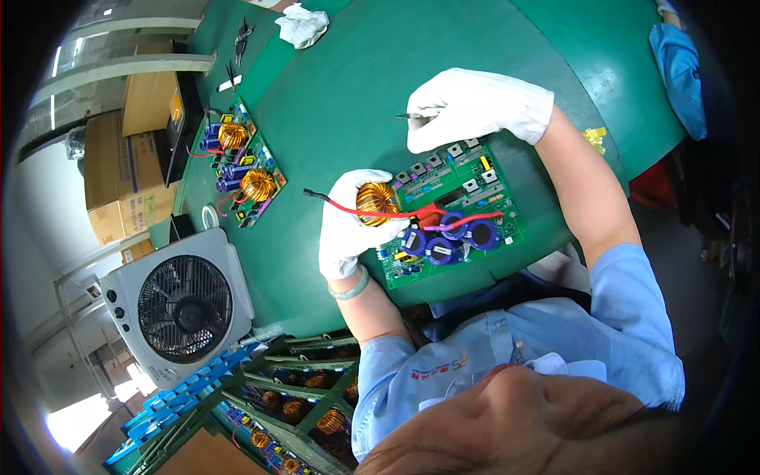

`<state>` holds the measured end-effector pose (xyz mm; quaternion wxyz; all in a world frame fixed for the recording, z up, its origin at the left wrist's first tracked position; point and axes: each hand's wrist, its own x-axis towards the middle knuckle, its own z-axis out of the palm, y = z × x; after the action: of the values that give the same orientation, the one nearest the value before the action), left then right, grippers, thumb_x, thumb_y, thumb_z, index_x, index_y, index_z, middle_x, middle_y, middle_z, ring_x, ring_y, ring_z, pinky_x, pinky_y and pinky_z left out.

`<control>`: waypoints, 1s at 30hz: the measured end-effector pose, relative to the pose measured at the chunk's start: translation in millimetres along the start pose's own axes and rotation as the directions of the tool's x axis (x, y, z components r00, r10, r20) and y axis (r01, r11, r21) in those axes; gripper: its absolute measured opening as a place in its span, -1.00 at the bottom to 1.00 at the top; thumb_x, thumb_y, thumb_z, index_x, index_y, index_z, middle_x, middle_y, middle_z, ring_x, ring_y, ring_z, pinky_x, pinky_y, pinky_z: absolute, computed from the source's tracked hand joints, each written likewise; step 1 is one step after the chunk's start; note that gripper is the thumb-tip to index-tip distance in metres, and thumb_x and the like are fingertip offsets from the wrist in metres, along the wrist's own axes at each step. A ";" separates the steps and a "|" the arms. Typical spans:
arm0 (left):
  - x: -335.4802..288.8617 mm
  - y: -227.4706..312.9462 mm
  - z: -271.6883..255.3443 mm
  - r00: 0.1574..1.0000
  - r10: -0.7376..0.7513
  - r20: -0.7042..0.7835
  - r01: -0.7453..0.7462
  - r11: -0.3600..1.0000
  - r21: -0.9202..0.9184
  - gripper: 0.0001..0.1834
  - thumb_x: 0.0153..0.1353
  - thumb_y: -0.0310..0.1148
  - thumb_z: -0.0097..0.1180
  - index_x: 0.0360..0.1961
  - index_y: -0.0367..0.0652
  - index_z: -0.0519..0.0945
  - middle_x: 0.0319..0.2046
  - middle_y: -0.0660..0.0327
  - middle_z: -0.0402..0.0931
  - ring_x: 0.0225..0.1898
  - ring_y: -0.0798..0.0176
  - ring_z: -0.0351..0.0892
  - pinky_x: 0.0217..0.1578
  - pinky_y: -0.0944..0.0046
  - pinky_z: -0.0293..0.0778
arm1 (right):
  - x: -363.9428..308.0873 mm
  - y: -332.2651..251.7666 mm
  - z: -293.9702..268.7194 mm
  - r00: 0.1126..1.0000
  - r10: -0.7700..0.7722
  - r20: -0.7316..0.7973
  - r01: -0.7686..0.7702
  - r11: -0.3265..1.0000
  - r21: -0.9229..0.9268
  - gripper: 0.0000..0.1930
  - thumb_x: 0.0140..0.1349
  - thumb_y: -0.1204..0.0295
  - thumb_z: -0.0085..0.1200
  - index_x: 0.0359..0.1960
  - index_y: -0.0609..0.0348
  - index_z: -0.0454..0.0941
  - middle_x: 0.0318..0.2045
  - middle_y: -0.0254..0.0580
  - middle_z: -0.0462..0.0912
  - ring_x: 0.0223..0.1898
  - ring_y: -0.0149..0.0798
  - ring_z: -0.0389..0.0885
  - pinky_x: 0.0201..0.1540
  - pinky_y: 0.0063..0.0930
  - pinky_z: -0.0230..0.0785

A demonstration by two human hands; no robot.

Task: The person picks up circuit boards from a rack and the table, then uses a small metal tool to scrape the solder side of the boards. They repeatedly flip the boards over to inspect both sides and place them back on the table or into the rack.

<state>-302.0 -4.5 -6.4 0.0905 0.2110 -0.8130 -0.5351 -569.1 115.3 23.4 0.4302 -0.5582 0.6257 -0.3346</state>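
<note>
A green circuit board [507,207] lies on the table in front of me, carrying purple capacitors [441,250], square dark parts along its far side, and red wires. At its left edge is a copper-wound ring coil [377,203]. My left hand [345,229], in a white glove, is closed around this coil, with fingers above and below it. A red wire with a black end [310,192] crosses that hand. Over the board's far edge, my gloved right hand [479,107] pinches a thin, pointed metal tool [408,116]; most of it is hidden in the glove.
Similar boards with coils [258,184] lie at the left of the green table [332,103]. A grey box fan [190,313] stands beside it, above racks of boards [293,408]. Pliers [242,38], a white cloth [302,26] and another person's blue sleeve [679,75] are farther off.
</note>
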 end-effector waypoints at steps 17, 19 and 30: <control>-10.6 -4.9 -21.4 0.951 -0.141 -0.276 0.129 0.990 -0.063 -0.34 -0.24 -0.47 0.52 -0.02 -0.31 0.55 -0.10 0.14 0.58 -0.12 0.31 0.56 -0.06 0.28 0.52 | 13.6 10.2 5.1 0.991 0.062 -0.118 -0.042 0.986 0.161 -0.73 0.22 0.25 0.24 -0.25 0.22 0.67 -0.37 -0.32 0.69 -0.31 -0.52 0.57 -0.21 -0.57 0.41; -9.8 -10.2 -30.0 0.933 -0.243 -0.267 0.199 0.963 -0.183 -0.35 -0.21 -0.55 0.48 0.01 -0.35 0.53 -0.07 0.11 0.58 -0.10 0.31 0.57 -0.06 0.31 0.53 | 17.2 12.5 5.7 0.976 0.080 -0.204 -0.045 0.984 0.171 -0.73 0.23 0.25 0.25 -0.23 0.23 0.66 -0.35 -0.36 0.69 -0.30 -0.53 0.56 -0.19 -0.60 0.42; -5.2 -16.8 -35.7 0.926 -0.299 -0.232 0.210 0.916 -0.343 -0.33 -0.19 -0.53 0.51 0.04 -0.34 0.54 -0.07 0.13 0.58 -0.09 0.33 0.57 -0.03 0.32 0.52 | 18.5 15.8 12.5 0.984 0.085 -0.159 -0.069 0.992 0.106 -0.67 0.13 0.18 0.25 -0.33 0.26 0.66 -0.40 -0.18 0.69 -0.36 -0.38 0.56 -0.25 -0.45 0.39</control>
<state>-279.9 -37.6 -6.7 0.1655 0.3722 -0.6624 -0.6287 -564.3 100.2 1.1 0.4178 -0.4819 0.6623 -0.3932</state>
